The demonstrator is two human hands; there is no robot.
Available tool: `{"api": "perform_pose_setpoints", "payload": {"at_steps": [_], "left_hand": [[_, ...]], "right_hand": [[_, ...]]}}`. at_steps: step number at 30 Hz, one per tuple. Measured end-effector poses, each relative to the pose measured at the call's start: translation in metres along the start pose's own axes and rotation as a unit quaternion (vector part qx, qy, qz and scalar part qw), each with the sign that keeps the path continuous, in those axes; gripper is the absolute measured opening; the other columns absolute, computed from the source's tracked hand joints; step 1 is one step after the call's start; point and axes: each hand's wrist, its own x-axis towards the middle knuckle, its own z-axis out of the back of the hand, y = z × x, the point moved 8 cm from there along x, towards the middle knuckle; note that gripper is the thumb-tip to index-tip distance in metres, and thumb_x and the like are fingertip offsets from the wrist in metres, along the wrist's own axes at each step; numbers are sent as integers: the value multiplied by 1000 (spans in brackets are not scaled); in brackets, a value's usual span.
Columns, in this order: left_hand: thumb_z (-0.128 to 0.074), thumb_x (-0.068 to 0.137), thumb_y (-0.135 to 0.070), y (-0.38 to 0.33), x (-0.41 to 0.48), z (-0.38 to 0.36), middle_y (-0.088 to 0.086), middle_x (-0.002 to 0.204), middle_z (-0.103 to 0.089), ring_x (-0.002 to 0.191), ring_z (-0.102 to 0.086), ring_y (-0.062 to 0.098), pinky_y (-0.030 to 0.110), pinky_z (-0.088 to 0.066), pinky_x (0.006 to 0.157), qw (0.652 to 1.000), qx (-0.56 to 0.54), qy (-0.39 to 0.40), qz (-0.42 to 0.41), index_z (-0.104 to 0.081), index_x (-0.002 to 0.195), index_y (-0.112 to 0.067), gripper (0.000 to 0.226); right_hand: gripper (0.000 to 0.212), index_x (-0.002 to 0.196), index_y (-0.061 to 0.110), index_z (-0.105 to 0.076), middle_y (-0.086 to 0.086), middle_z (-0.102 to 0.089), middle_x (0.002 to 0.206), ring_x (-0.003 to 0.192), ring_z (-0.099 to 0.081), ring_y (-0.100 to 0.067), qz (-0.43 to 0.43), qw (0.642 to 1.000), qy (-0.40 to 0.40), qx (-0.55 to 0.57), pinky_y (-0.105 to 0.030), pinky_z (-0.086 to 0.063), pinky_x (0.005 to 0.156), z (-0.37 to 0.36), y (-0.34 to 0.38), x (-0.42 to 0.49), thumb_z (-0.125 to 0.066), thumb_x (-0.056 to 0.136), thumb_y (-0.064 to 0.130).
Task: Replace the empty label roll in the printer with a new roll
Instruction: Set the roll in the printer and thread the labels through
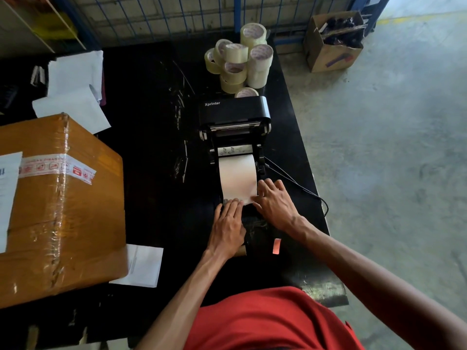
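Head view: the printer [233, 127] stands open at the middle of the black surface [151, 122], lid tipped far, the new roll [237, 175] seated inside, its paper drawn toward the near edge. Both hands, the left [228, 218] and the right [273, 200], lie flat with fingers spread, pressing the paper's end down, probably to line it up in the feed slot; neither grips anything. Forearms reach forward, wrists low.

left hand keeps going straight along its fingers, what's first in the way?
Probably the white label paper strip under the left hand fingertips, then the open black label printer; depth is unclear.

Glossy black plastic printer [233, 111], matt white paper label roll [237, 173], tape-wrapped shiny cardboard box [63, 210]
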Motion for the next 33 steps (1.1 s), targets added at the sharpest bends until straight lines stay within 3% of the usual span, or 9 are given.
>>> {"api": "perform_pose_setpoints", "payload": {"at_steps": [5, 9, 14, 19, 22, 25, 27, 30, 33], "left_hand": [[-60, 82, -17, -3, -1, 4, 4, 142, -52, 134, -46, 19, 42, -31, 117, 1000, -2, -5, -2, -45, 141, -10, 61], [-60, 84, -18, -3, -1, 4, 5, 143, -52, 135, -45, 20, 42, -30, 118, 1000, -6, -5, 1, -45, 142, -10, 61], [-63, 82, -19, -11, -1, 3, 9, 146, -49, 139, -43, 23, 42, -31, 118, 1000, -16, 3, 9, -46, 141, -9, 62], [-62, 81, -22, -13, -2, 6, 6, 133, -57, 125, -52, 22, 39, -40, 108, 1000, -5, -7, 6, -51, 135, -9, 57], [-62, 79, -21, -8, -3, 4, 6, 135, -54, 127, -50, 23, 39, -41, 107, 1000, -4, -7, 13, -48, 138, -9, 61], [-64, 80, -21, -4, -8, -4, 11, 155, -38, 145, -33, 27, 44, -34, 116, 1000, 9, 14, 20, -36, 148, -6, 75], [-63, 83, -21, -4, -10, -8, 11, 159, -32, 148, -28, 26, 45, -28, 120, 999, 20, 32, 15, -29, 152, -6, 78], [-62, 84, -22, -7, -10, -3, 9, 153, -41, 144, -35, 24, 42, -24, 121, 999, 29, 36, 11, -34, 149, -6, 73], [-63, 80, -20, -8, -9, 2, 6, 142, -52, 134, -46, 23, 41, -31, 117, 999, 30, 27, 16, -45, 142, -7, 66]], "right_hand": [[10, 76, 20, -72, -5, -60, 98, 88, -55, -24, 64, 998, -6, -4, -36, -33, 76, 6, 5, 2, -73, 81, 29], [9, 89, 23, -74, -6, -60, 98, 85, -56, -23, 98, 995, -1, -13, -36, -37, 77, 8, 9, 2, -73, 82, 28], [25, 105, 21, -71, -5, -58, 94, 85, -56, -25, 69, 998, 0, -6, -37, -34, 76, 4, 4, -3, -61, 83, 27], [33, 100, 17, -70, -5, -59, 91, 83, -58, -26, 58, 998, 20, 18, -38, -39, 74, 3, 9, -10, -44, 85, 30], [29, 97, 18, -73, -3, -61, 90, 83, -59, -25, 49, 998, 14, 42, -39, -44, 74, 3, 9, -12, -50, 84, 30], [20, 96, 22, -74, 1, -62, 90, 84, -59, -23, 46, 997, 9, 59, -38, -44, 75, 1, 8, -12, -63, 82, 30], [18, 95, 24, -75, 3, -62, 90, 85, -58, -21, 46, 997, 8, 68, -37, -42, 77, -1, 8, -12, -62, 85, 32], [28, 92, 25, -75, 7, -62, 88, 86, -58, -19, 39, 996, 15, 82, -35, -40, 78, -3, 9, -13, -51, 91, 38], [23, 93, 27, -75, 8, -62, 90, 89, -57, -18, 41, 996, 18, 83, -35, -39, 80, -4, 9, -15, -60, 89, 44]]}}
